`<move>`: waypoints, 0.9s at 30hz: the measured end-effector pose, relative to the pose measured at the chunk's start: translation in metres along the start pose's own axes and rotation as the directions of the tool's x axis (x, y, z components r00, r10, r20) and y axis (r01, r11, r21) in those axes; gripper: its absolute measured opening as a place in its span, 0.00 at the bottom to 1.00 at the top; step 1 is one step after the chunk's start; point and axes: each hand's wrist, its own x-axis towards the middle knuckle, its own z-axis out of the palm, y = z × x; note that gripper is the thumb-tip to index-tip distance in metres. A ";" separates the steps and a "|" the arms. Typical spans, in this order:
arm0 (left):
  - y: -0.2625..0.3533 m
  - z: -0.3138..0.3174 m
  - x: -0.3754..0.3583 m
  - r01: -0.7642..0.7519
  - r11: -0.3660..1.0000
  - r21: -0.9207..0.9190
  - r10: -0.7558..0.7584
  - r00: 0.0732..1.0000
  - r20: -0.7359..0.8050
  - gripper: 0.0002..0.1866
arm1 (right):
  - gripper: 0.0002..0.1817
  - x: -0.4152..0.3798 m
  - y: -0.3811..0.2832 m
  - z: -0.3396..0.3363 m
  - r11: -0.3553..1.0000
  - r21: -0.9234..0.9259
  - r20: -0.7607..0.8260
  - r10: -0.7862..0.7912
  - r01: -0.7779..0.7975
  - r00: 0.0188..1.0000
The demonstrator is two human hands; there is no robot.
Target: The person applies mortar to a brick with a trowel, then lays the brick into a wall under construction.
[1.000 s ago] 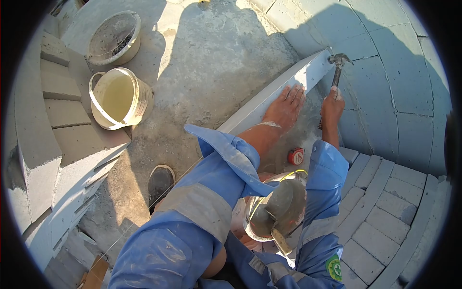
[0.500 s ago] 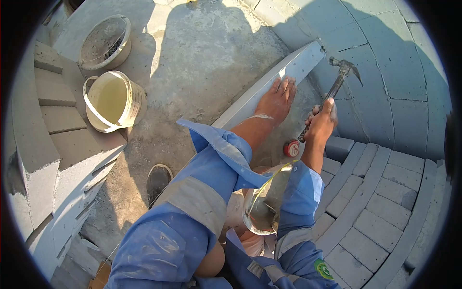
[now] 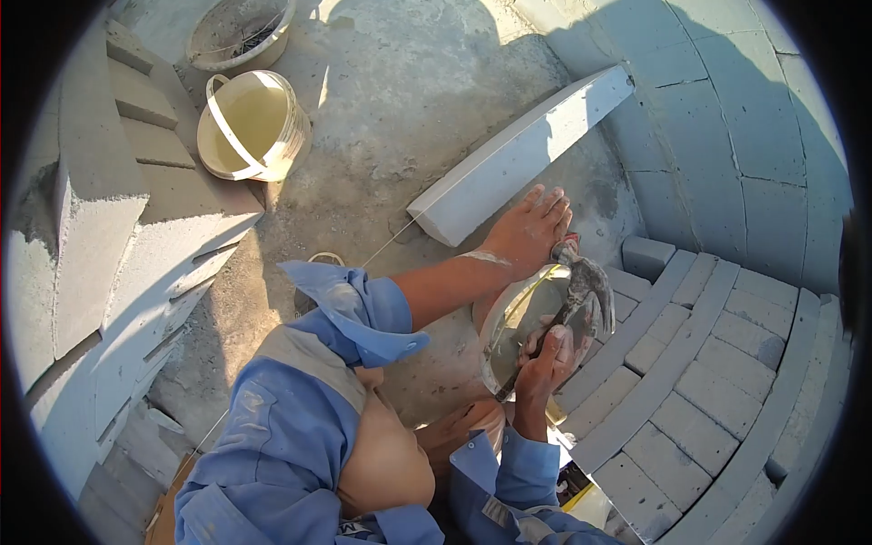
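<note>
My right hand [image 3: 548,356] is wrapped round the handle of a claw hammer [image 3: 590,286]. The hammer's head points up and away over a bowl-like container [image 3: 501,331] with grey contents. My left hand [image 3: 527,234] is open, its fingers stretched out, just on the near side of a long pale block [image 3: 527,150] that lies on the floor. Beside those fingertips shows a red thing [image 3: 569,238], partly hidden by the hammer's head.
On the floor at upper left stand a white bucket [image 3: 295,136] and a grey tub [image 3: 238,56] with dark bits inside. Stacked blocks [image 3: 100,213] rise at left. Laid bricks [image 3: 713,395] fill the lower right, below a curved block wall [image 3: 713,136]. A thin string [image 3: 391,243] crosses the floor.
My left hand has come off the long block and moved nearer. My right hand has drawn the hammer down and back, over the container. The view has shifted.
</note>
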 end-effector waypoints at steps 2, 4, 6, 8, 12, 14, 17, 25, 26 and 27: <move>0.003 -0.017 -0.051 0.106 0.984 -0.145 -0.090 0.990 0.110 0.30 | 0.17 -0.008 0.004 -0.003 1.000 -0.005 0.035 -0.001 0.001 0.999; -0.001 -0.057 -0.085 0.216 0.925 -0.314 -0.128 0.952 0.279 0.30 | 0.18 -0.013 0.004 0.000 0.999 -0.045 0.074 -0.015 0.018 0.997; -0.003 -0.082 -0.101 0.338 0.821 -0.460 -0.108 0.883 0.456 0.30 | 0.18 -0.017 0.013 0.008 0.999 -0.006 0.077 -0.046 0.046 0.996; -0.017 -0.090 -0.099 0.822 0.408 -0.398 -0.155 0.492 0.857 0.37 | 0.18 -0.027 0.010 0.016 0.998 -0.058 0.124 -0.003 0.010 0.992; -0.023 -0.004 -0.152 0.928 0.286 -0.238 -0.394 0.340 0.854 0.50 | 0.18 -0.067 0.014 0.033 0.996 -0.042 0.124 0.083 -0.078 0.989; -0.017 0.004 -0.163 0.955 0.102 -0.280 -0.628 0.280 0.726 0.62 | 0.17 -0.080 0.022 0.038 0.996 -0.029 0.129 0.087 -0.084 0.988; -0.017 0.004 -0.155 0.909 0.152 -0.389 -0.700 0.377 0.607 0.68 | 0.17 -0.077 0.052 0.040 0.991 -0.127 0.190 0.073 -0.050 0.979; -0.009 0.014 -0.121 0.784 0.022 -0.620 -0.823 0.366 0.434 0.64 | 0.22 -0.033 0.028 0.072 0.929 -0.226 0.206 -0.250 0.295 0.946; -0.008 0.015 -0.120 0.751 -0.018 -0.660 -0.823 0.364 0.436 0.63 | 0.22 -0.025 0.026 0.075 0.927 -0.230 0.212 -0.249 0.296 0.945; -0.007 0.017 -0.120 0.749 -0.021 -0.663 -0.825 0.361 0.434 0.63 | 0.22 -0.015 0.025 0.080 0.912 -0.262 0.208 -0.266 0.316 0.941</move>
